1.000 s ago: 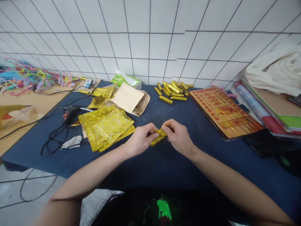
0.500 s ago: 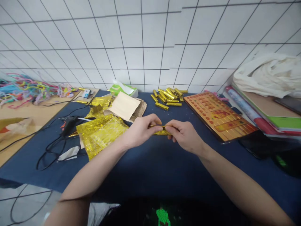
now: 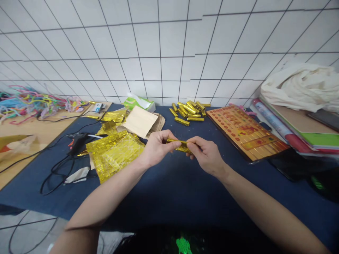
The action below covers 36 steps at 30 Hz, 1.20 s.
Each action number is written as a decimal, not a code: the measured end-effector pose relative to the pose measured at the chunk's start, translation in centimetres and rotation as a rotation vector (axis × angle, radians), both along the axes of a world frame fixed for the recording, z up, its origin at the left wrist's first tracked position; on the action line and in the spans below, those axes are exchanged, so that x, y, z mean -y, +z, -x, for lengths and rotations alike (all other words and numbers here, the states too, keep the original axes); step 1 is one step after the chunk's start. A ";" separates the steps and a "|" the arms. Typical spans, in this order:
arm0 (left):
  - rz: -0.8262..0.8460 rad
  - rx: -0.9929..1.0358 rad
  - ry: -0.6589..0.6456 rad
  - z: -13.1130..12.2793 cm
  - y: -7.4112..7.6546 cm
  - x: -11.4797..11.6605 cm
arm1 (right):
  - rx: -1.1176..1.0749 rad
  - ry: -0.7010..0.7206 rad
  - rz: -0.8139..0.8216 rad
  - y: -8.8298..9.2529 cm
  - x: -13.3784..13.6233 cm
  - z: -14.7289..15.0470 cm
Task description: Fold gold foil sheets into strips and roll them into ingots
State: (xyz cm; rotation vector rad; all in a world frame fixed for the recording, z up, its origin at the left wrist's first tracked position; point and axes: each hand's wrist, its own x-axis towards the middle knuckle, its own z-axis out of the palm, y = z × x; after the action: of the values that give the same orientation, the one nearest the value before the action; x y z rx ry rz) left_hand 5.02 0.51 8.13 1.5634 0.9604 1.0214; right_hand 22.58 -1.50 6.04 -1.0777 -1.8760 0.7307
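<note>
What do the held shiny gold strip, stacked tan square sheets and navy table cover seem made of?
Shiny gold strip: probably glossy foil or foil-faced paper, from its bright metallic glints.
Stacked tan square sheets: likely matte paper or thin card; their edges look thin.
Navy table cover: seemingly matte cloth, dull without glare; weave unclear.

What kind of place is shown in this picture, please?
Probably a small craft corner: gold sheets lie on a table covered in dark blue, near what looks like a black glue gun, and coloured strands are heaped at the left.
</note>
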 end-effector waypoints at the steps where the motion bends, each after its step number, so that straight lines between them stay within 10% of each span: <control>1: -0.004 -0.020 -0.011 0.1 0.0 0.0 | 0.025 0.028 0.026 0.1 -0.1 0.0; 16: -0.121 -0.107 -0.010 0.2 -0.5 0.3 | 0.092 0.048 -0.224 -0.4 0.4 0.9; 24: -0.214 -0.288 -0.116 0.7 -0.2 0.2 | 0.172 0.202 0.092 0.5 0.2 0.6; 36: -0.159 -0.127 -0.035 0.2 -0.3 0.3 | 0.115 -0.001 -0.044 -0.5 1.0 1.4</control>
State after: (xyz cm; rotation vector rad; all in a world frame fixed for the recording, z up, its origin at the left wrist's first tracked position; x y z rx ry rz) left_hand 4.77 0.17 7.80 1.7885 0.9534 1.0035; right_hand 21.13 -2.49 5.50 -1.1131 -1.9793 0.6361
